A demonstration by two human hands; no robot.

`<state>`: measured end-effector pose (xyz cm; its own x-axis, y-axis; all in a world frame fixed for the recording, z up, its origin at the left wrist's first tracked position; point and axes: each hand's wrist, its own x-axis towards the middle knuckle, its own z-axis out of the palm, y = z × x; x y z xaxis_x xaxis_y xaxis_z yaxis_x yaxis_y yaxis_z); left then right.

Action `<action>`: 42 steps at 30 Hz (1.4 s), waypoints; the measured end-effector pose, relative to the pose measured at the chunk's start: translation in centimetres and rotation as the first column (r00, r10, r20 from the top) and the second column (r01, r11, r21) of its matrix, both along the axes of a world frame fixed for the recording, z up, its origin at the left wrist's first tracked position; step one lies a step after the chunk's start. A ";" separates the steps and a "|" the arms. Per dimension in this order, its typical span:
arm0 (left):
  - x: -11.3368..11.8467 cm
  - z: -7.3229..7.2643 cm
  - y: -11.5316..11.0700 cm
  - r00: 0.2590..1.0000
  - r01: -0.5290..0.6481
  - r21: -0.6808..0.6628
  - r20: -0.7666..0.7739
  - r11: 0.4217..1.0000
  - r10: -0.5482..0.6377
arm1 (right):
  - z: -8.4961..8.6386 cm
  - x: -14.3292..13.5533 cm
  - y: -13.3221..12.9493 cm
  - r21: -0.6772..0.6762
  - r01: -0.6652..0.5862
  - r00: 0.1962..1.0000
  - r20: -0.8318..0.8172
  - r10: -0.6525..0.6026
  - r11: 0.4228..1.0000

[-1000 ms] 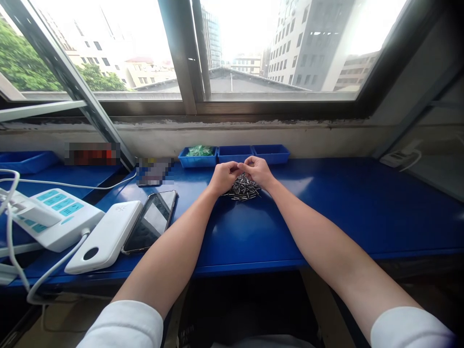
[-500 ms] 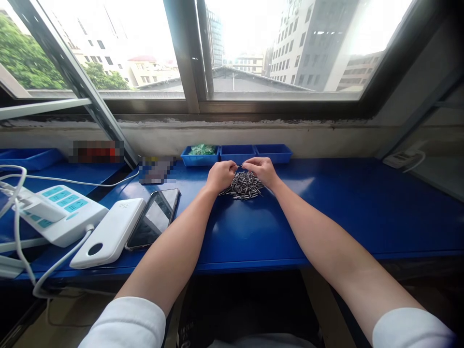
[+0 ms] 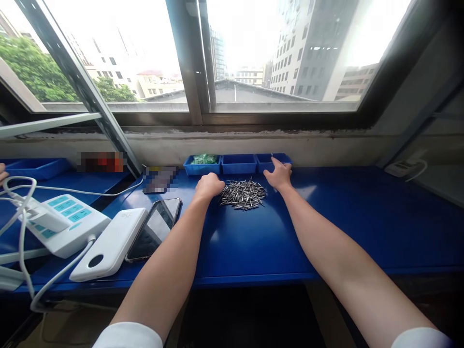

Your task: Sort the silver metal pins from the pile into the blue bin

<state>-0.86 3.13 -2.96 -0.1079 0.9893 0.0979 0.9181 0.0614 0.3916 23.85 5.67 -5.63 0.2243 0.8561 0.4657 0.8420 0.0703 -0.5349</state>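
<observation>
A heap of small silvery rod-like metal pieces (image 3: pixel 243 194) lies on the blue tabletop (image 3: pixel 250 241). At the heap's left edge is my left hand (image 3: pixel 210 185), its fingers curled in; whatever they hold is hidden. My right hand (image 3: pixel 279 175) reaches to the front of the right blue bin (image 3: pixel 264 164), with index finger stretched over the bin and thumb apart. A tiny bright speck shows by that fingertip, too small to name. Beside this bin stand the middle blue bin (image 3: pixel 238 167) and the left blue bin (image 3: pixel 203 169), which holds green plastic packets (image 3: pixel 204 159).
Left of my forearm lie a phone (image 3: pixel 155 227), a white power bank (image 3: pixel 110 244) and a white power strip (image 3: pixel 68 222) with cables. Another person's hand (image 3: pixel 3 173) shows at the left edge. Another blue tray (image 3: pixel 39 168) is at far left. A window runs behind the table.
My hands, earlier together above the heap, have parted. The right went right to the right bin and its fingers spread; the left drew left. Another person's hand has appeared at the left edge.
</observation>
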 end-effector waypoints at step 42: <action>1.7 1.2 -1.1 0.589 0.268 0.074 0.776 0.961 -0.224 | 1.1 -5.6 -3.6 0.135 -0.525 0.850 0.133 0.510 0.840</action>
<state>0.87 2.05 -1.79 0.1268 0.9906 0.0511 0.2589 -0.0828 0.9624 18.24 2.02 -4.56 -0.2793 0.7477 0.6025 0.7017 0.5872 -0.4034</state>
